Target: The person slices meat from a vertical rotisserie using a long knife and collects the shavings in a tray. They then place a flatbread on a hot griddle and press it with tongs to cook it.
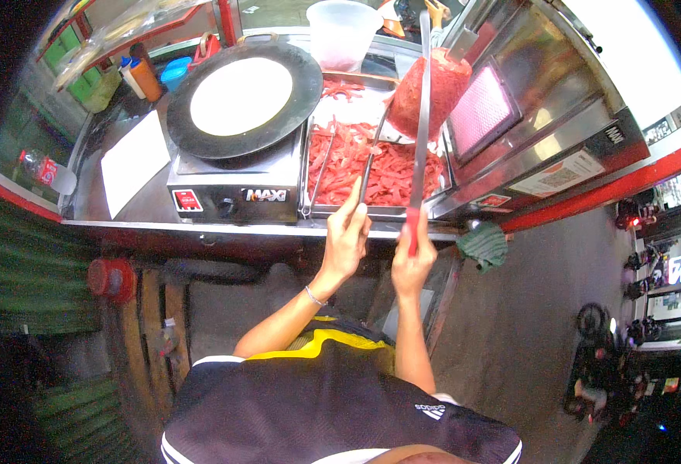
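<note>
A long knife [424, 116] with a red handle is in my right hand [413, 267]. Its blade points away from me and crosses in front of a cone of red meat [448, 87] on a vertical spit; whether it touches the meat I cannot tell. My left hand [346, 232] grips a thin, dark rod-like tool [370, 159], whose far end reaches the cone's left side. Beneath both tools, shaved meat strips [398, 185] fill the near part of a metal tray [340, 209]. Metal tongs [322, 174] rest at the tray's left side.
Left of the tray, a flatbread [242, 95] lies on a black round griddle [181, 119] over a burner [230, 203]. A glowing heater panel [480, 113] stands right of the cone. Behind are a plastic bucket [343, 29] and another person's hand [436, 11]. A green cloth [484, 246] hangs at the counter's right.
</note>
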